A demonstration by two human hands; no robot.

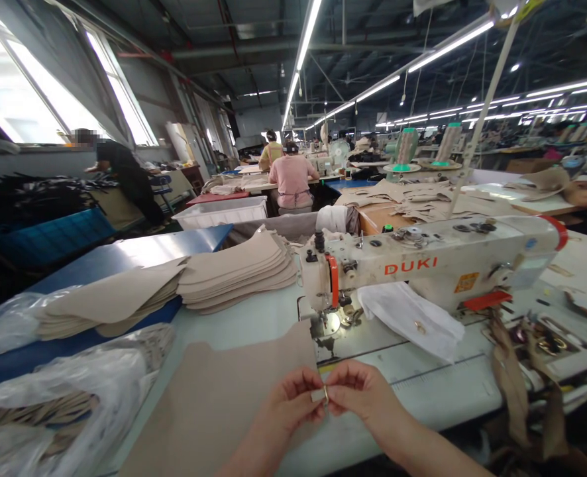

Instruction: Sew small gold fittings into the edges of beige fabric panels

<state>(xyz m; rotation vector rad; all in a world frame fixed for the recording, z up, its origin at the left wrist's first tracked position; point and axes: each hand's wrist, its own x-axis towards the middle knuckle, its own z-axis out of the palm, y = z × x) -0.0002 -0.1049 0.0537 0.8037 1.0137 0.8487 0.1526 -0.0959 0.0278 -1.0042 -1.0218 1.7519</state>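
Note:
My left hand (293, 399) and my right hand (358, 392) meet in front of the sewing machine (452, 265), fingertips pinched close together. Between them sits a small gold-coloured metal piece (326, 394), gripped by my right fingers. A short beige strip (318, 395) shows at my left fingertips. Its far end is hidden by the fingers. Beneath my left hand and forearm a large flat beige panel (224, 391) lies on the pale table, its upper right corner near the needle area. A white cloth (410, 318) rests against the machine's base.
Stacked beige panels (236, 271) stand behind the large panel, with more panels (114, 298) to their left. A plastic bag (124, 377) of beige strips lies at the left. Beige straps (509, 384) hang beside a hardware tray (556, 338) at the right. Co-workers (293, 175) sit farther back.

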